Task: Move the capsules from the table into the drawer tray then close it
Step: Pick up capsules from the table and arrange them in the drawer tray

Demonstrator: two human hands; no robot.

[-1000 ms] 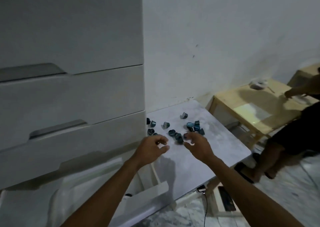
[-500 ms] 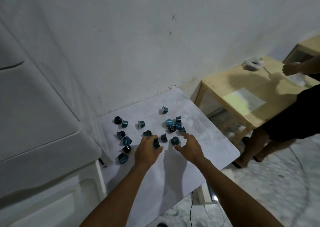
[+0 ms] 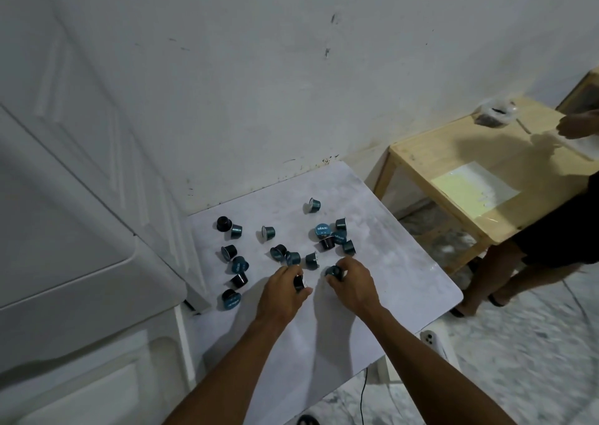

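- Capsules (image 3: 268,232) are scattered over the far half of the desk (image 3: 398,278). Some stand upright and several are tipped on their sides, with a tight cluster (image 3: 334,236) just beyond the right hand. None is seen in a drawer tray, which is not in view.
- A tipped capsule could be sent rolling off the desk's edge if it is brushed while its neighbours are gathered. This is judged the likeliest slip, since the shapes are round and tapered.
- One could also be dropped on the way to the drawer if too many are scooped at once, as each is small and likely slick.
- The left hand (image 3: 282,290) is curled, and a dark capsule (image 3: 298,282) is pinched between thumb and fingers.
- The right hand (image 3: 353,287) is likewise curled, and a blue capsule (image 3: 334,271) is gripped at the fingertips.
- Both hands are held close together near the desk's middle, with the white cabinet (image 3: 81,262) off to the left.
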